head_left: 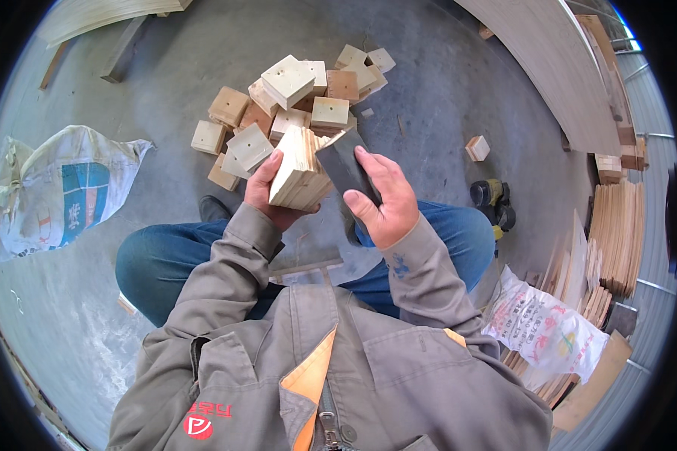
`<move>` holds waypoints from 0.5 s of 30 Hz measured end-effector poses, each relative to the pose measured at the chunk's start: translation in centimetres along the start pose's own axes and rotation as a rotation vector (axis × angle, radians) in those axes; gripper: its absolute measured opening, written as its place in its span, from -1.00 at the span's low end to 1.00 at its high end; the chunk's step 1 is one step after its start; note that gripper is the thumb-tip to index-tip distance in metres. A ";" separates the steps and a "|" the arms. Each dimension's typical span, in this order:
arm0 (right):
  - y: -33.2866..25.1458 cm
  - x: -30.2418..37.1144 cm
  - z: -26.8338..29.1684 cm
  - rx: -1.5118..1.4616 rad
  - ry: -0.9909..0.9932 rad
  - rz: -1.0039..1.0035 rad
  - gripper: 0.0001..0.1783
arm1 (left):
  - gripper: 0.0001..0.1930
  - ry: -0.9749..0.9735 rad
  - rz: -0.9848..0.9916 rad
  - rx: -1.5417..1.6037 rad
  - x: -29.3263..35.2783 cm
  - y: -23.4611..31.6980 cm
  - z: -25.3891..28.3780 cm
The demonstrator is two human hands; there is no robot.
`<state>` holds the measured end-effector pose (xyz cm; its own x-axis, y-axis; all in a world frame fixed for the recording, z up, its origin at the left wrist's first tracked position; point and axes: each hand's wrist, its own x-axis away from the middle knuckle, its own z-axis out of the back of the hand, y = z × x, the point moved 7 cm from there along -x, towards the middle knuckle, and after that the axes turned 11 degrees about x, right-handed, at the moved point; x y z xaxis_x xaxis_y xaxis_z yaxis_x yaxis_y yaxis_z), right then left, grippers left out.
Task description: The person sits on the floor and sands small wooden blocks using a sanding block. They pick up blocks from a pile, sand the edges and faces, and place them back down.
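Gripping a pale laminated-wood block from its left side, the left hand has most fingers hidden beneath it. Just right of that block, the right hand clasps a dark flat pad; whether pad and block touch is unclear. Beyond both hands lies a pile of wooden blocks, partly overlapping.

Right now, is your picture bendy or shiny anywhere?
Head view: the big pale board bends near the rim; head view: the floor shines whitish at lower left; head view: the wooden block in the left hand looks fairly sharp.
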<state>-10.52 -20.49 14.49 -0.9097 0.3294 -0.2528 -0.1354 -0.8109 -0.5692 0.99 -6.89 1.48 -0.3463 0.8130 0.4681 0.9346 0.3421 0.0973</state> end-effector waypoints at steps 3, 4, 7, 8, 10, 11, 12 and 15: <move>2.3 -1.4 -1.4 0.119 -0.055 -0.083 -0.27 | -0.32 -0.006 0.012 -0.079 0.3 -0.1 0.2; 3.3 -2.0 -1.5 0.182 -0.053 -0.132 -0.30 | -0.31 -0.010 0.017 -0.115 0.4 -0.3 0.1; 5.2 -2.8 -0.5 0.074 0.003 -0.207 -0.27 | -0.28 -0.105 0.006 -0.090 0.6 -0.8 -1.0; 4.9 -2.7 0.3 -0.002 0.032 -0.217 -0.25 | -0.28 -0.093 -0.002 -0.078 0.5 -0.5 -0.9; 4.2 -1.9 0.6 -0.132 0.060 -0.218 -0.22 | -0.27 -0.065 0.040 0.097 0.1 -0.2 0.0; 3.6 -1.1 0.5 -0.178 0.066 -0.212 -0.21 | -0.28 -0.068 0.049 0.143 -0.4 -0.1 0.5; 3.1 -0.4 0.1 -0.229 0.072 -0.207 -0.19 | -0.28 -0.081 0.055 0.165 -0.6 -0.1 0.4; 3.0 1.4 -2.5 -0.405 0.062 -0.276 -0.17 | -0.28 -0.120 0.093 0.219 -0.3 -0.5 0.0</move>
<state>-11.24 -21.29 10.50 -0.8346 0.5435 -0.0893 -0.1931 -0.4406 -0.8767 0.66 -7.35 1.32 -0.2790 0.8914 0.3570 0.9277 0.3462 -0.1395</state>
